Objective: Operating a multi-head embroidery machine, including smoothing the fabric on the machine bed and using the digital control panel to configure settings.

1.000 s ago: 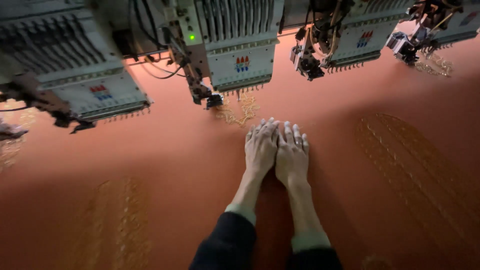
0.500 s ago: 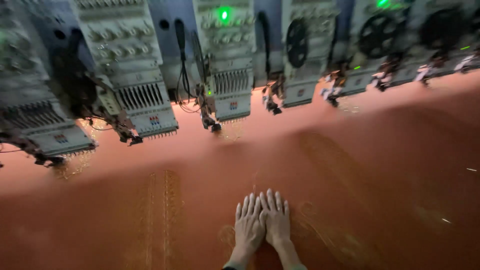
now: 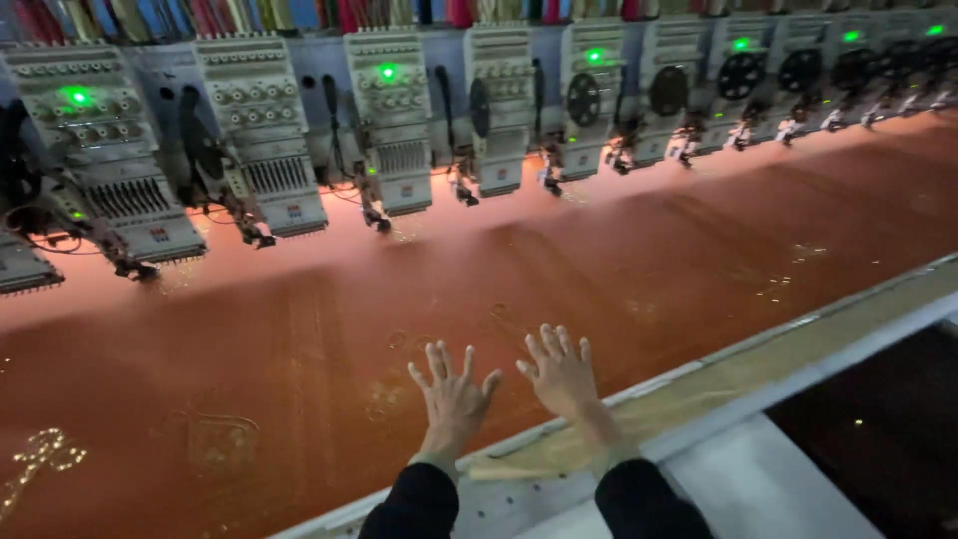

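Since earlier: hands parted, no longer side by side, view swung right | left hand fingers spread wide, flat on orange fabric at 6 o'clock | right hand likewise, empty | embroidery heads at 12 o'clock | smoothing appears underway.

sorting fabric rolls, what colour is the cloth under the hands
Rust orange cloth with faint gold stitching, seen in the head view.

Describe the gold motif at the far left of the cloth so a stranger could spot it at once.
Start at the long orange-red cloth stretched under the row of embroidery heads. Follow its near edge to the far left: the gold motif glints brightly, unlike the faint outlines beside it.
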